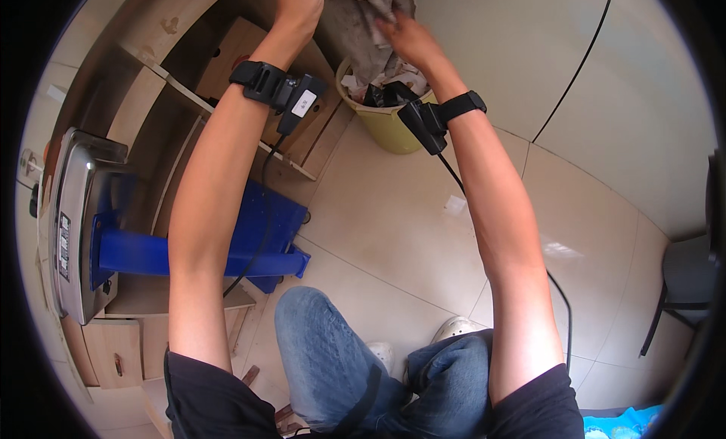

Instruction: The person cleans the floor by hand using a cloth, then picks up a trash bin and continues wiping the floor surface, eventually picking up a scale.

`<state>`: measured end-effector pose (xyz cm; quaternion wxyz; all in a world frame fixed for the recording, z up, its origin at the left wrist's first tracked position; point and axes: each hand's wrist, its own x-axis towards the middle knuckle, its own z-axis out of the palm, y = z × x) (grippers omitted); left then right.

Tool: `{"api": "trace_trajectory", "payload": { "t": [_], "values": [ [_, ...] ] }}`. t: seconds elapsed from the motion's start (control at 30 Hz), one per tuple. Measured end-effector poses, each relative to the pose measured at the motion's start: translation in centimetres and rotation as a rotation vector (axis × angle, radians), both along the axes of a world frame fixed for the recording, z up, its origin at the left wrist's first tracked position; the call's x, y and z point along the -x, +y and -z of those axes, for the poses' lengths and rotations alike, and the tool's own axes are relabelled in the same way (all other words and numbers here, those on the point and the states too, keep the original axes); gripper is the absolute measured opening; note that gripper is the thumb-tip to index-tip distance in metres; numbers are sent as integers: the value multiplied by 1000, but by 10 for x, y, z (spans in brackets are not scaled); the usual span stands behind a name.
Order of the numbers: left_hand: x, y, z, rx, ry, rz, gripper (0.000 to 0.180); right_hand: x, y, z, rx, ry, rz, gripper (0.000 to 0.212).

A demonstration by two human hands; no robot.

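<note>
At the top edge, a crumpled grey cloth (365,32) hangs over a yellow-green waste bin (389,133). My right hand (411,40) is at the cloth's right side, its fingers closed on the fabric and slightly blurred. My left hand (300,2) reaches up to the left of the cloth; its fingers are cut off by the top of the picture, so what it holds cannot be seen. Crumpled tissues and a black plastic piece (388,96) fill the bin. Each wrist wears a black strap with a small black device and a cable.
On the left stands a wooden shelf unit (140,110). Beside it is a platform scale with a blue post (136,251) and a silver display head (76,227). A grey chair (687,276) stands at the right. A black cable (575,65) runs down the pale wall panel. The floor is tiled.
</note>
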<state>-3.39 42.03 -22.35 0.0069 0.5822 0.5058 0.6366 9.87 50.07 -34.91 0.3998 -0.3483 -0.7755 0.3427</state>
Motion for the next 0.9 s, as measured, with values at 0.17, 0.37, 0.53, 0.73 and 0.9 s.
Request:
{"api": "trace_trajectory", "payload": {
  "t": [0.17, 0.37, 0.53, 0.73, 0.9],
  "values": [
    [-13, 5, -2, -62, 6, 108, 50, 5, -4, 9, 38, 76, -90, 69],
    [-17, 0, -9, -79, -155, 328, 53, 14, -3, 8, -56, 193, -50, 54],
    [-3, 3, -12, 147, -648, 1004, 49, 39, 18, 33, -114, 447, 48, 46],
    [-35, -9, -16, -1, -318, 714, 48, 30, 17, 34, 82, 332, -195, 103],
    [-42, -11, -20, 51, -368, 761, 47, 31, 25, 25, 65, 442, -227, 87]
  ]
}}
